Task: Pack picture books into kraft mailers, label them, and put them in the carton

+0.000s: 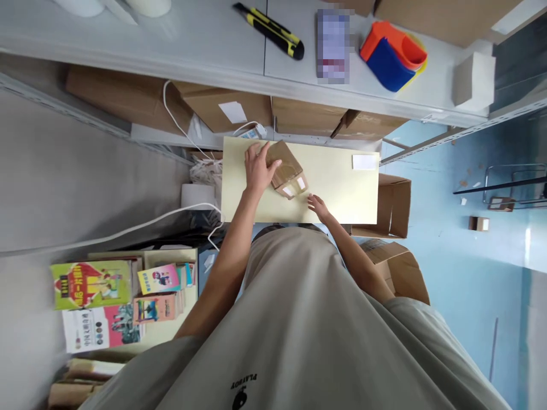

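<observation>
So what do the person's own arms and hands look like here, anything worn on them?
Both arms are bare from the hands up past the elbows. The left hand and the right hand show no gloves, and no watch or rings can be made out. A loose grey-beige T-shirt with short sleeves and a small black printed logo covers the upper arms.

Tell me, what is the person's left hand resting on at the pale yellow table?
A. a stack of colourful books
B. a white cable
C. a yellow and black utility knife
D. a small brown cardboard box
D: the left hand lies flat on the small brown cardboard box on the pale yellow table, while the right hand sits open on the table beside the box; the utility knife lies up on the shelf.
</observation>
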### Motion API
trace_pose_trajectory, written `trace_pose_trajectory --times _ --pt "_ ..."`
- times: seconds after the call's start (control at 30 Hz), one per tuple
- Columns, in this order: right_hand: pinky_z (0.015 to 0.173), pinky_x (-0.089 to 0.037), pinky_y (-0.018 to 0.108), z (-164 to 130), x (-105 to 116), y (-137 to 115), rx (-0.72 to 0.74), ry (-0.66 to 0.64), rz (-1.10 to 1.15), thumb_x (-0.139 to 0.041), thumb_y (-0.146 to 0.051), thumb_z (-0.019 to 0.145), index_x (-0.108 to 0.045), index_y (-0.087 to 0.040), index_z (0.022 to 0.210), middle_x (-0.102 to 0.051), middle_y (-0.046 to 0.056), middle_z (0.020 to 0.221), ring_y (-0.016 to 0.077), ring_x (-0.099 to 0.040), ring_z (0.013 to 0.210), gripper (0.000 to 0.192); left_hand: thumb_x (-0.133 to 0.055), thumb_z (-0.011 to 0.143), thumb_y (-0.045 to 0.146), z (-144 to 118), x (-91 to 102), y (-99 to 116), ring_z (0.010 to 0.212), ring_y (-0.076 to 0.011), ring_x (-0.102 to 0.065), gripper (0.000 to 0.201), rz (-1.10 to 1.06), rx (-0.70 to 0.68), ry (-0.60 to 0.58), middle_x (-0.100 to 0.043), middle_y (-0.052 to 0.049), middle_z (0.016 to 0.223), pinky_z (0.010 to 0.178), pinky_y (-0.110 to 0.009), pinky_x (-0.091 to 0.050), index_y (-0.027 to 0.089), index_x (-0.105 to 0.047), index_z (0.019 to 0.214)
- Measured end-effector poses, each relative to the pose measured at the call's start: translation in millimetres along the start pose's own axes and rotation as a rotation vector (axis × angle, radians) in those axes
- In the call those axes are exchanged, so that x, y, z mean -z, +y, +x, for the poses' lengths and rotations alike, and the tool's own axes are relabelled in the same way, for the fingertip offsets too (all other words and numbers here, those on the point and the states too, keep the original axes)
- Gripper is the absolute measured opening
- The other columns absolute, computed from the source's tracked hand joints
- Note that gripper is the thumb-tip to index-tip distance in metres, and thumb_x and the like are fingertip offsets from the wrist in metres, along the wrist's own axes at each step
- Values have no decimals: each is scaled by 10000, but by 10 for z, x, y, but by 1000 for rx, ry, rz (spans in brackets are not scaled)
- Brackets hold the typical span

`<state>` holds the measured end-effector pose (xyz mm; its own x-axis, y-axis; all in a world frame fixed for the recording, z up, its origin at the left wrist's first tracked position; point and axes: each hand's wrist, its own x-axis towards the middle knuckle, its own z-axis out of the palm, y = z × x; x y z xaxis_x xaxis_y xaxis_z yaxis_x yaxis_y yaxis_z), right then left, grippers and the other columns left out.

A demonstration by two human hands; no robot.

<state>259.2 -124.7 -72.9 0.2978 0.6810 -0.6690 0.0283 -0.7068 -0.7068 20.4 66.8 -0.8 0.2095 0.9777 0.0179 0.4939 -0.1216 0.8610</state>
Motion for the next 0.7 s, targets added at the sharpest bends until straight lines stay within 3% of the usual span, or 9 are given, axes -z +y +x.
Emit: trace_pose_trajectory --times 0.17,0.27,0.37,0.5,0.57,0.7 --pt "1134 -687 488 180 -235 -342 167 -27 254 -701 -705 1026 -748 -208 1361 -817 212 1507 285 -833 1315 601 -754 1067 440 192 359 -96 1497 -424 -610 262 39 -6 -14 -744 -167 1415 1412 -576 -385 242 -857 1205" --pt "1128 -684 474 188 -197 -546 274 54 182 -719 -764 976 -738 -170 1488 -833 190 1478 297 -822 1295 784 -604 1136 605 54 446 -135 1294 -415 -717 453 95 55 -67 -795 -190 1172 1267 -531 -512 222 -818 1022" --pt "1061 -706 496 110 23 -645 335 236 17 -722 -782 958 -746 -137 1540 -837 212 1447 344 -833 1223 870 -528 1120 784 -231 339 -132 1007 -369 -752 648 87 176 -194 -734 -139 855 999 -435 -570 248 -679 788" --pt "990 -729 546 -50 347 -590 287 311 -121 -795 -718 923 -817 -149 1426 -854 231 1371 363 -866 1060 760 -571 1090 749 -529 37 -129 766 -260 -654 713 70 323 -291 -502 -38 594 758 -347 -466 266 -458 578" --pt "967 -737 544 -123 432 -515 247 289 -100 -841 -692 897 -818 -159 1396 -872 216 1330 359 -871 1039 731 -650 1051 687 -570 -63 -164 787 -246 -663 650 14 363 -306 -540 -24 603 742 -326 -457 253 -524 583" --pt "989 -735 542 -219 437 -362 200 275 -102 -897 -674 872 -825 -191 1293 -893 179 1274 346 -884 1026 645 -829 914 583 -536 -78 -295 950 -281 -767 395 -164 443 -324 -799 -41 809 810 -309 -539 215 -783 778"
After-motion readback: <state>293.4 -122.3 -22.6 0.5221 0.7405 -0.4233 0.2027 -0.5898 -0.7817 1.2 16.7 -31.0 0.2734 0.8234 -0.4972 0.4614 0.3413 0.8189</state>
